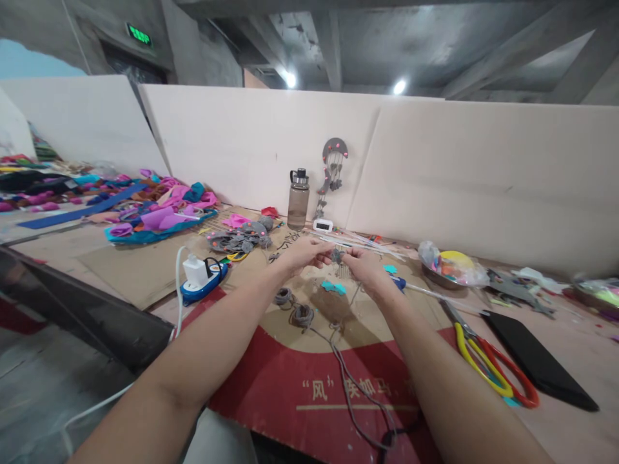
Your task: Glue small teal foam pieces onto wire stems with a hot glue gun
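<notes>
Over the cardboard, a small grey felt-like piece [337, 256] hangs between my two hands. My left hand [307, 252] pinches its left side with thumb and fingertips. Its right side is gripped by my right hand [363, 265], fingers closed. The exact outline of the piece is too small to make out. Below lies a teal cut-out [333, 287], with another teal scrap [389, 269] to the right of my right hand. Two bundles of grey cord, one nearer me [303, 315] and one behind it [283, 296], rest below my left hand. A blue-handled tool [399, 282] shows beside my right wrist.
Scissors [493, 367] and a flat black object [539, 361] lie at right, near a metal bowl [442, 278]. A blue power strip [206, 283], grey felt pieces [239, 237] and colourful fabric [164, 216] are left. A bottle [298, 203] and small clock [323, 225] stand behind.
</notes>
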`<state>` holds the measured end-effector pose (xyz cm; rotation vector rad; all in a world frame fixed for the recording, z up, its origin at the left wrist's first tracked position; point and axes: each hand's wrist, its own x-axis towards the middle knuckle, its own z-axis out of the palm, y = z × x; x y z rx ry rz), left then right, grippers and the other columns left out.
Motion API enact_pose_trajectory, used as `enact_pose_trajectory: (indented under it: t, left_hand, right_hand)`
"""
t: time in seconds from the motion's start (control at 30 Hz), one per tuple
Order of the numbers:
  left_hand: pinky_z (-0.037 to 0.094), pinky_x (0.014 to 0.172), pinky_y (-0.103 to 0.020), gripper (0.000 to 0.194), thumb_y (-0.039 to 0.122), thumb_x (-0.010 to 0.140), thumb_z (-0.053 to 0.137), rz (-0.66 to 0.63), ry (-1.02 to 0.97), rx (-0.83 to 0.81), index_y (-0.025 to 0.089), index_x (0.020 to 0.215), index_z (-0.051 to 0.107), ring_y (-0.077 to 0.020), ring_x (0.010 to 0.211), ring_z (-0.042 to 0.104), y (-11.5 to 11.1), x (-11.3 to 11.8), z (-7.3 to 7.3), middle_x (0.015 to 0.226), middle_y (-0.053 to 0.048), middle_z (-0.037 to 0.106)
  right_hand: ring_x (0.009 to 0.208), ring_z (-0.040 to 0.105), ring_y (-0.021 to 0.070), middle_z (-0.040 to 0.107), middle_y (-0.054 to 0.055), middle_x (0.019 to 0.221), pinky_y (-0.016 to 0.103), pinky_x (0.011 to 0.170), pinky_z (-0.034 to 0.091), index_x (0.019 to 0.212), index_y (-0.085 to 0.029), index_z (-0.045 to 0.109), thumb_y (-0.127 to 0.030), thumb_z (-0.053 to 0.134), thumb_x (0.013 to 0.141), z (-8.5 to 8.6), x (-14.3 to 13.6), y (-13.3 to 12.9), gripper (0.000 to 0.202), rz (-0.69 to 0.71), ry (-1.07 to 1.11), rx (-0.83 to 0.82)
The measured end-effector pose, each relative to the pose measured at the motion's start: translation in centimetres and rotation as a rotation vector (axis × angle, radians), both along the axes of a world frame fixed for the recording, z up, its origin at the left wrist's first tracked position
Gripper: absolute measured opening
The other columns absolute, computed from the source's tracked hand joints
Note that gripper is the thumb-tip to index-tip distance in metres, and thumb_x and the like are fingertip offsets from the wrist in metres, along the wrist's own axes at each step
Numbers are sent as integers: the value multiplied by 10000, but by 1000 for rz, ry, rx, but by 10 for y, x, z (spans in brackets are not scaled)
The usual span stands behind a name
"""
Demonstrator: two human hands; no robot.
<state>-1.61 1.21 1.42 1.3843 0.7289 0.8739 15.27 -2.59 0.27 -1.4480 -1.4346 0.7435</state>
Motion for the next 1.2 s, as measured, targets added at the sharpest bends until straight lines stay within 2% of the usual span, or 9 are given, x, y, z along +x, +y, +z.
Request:
enact_pose_trajectory:
  t: [0.23, 0.43, 0.6, 0.73, 0.9, 1.07, 1.2]
  left_hand:
    - [464, 539, -208, 292, 331, 690, 824, -63, -5, -64, 85, 782, 696, -93, 568, 618, 2, -3, 0, 660, -55, 666]
    - [451, 518, -188, 242, 299, 718, 805, -49, 10, -21, 89, 757, 690, -71, 527, 586, 6, 0, -6, 615, -39, 652]
    - [493, 571, -210, 234, 298, 742, 781, -100, 41, -33, 82, 785, 701, -84, 561, 612, 2, -3, -3, 647, -60, 672]
    - [498, 574, -218, 171, 227, 730, 777, -67, 100, 15, 84, 713, 684, -80, 522, 594, -1, -3, 0, 602, -52, 658]
    - [491, 552, -216, 154, 206, 743, 760, 13, 118, 33, 88, 697, 674, -76, 490, 573, -1, -1, -1, 577, -45, 648]
    - [512, 598, -232, 214, 281, 721, 789, -77, 103, 23, 90, 740, 695, -90, 543, 606, 1, -3, -2, 636, -64, 675]
    - [505, 590, -227, 161, 226, 722, 776, -70, 120, 59, 92, 711, 687, -87, 540, 601, 1, -3, -4, 622, -55, 667]
  right_hand:
    - [466, 273, 73, 344, -83, 523, 234, 474, 238, 632, -220, 445, -370, 543, 637, 3, 1, -1, 180, 39, -51, 7]
    - [461, 279, 72, 363, -80, 524, 232, 474, 244, 656, -213, 479, -368, 533, 642, 4, 2, -1, 165, 61, -72, -9]
    - [454, 272, 69, 362, -81, 509, 230, 469, 227, 660, -207, 499, -374, 549, 656, 2, 4, -1, 175, 62, -109, -21]
    - [450, 283, 68, 382, -78, 513, 233, 468, 228, 667, -208, 505, -387, 571, 670, 3, 2, -5, 191, 58, -125, -24]
    - [437, 270, 65, 379, -87, 509, 232, 450, 224, 711, -205, 538, -433, 592, 678, 5, -1, -6, 236, 70, -42, -37]
    - [433, 284, 62, 380, -89, 495, 228, 443, 217, 675, -202, 519, -402, 597, 671, 5, 1, -5, 215, 36, -13, -28]
    - [435, 287, 62, 394, -89, 507, 230, 444, 225, 703, -196, 537, -381, 601, 678, 6, 1, -6, 197, 47, -12, -35]
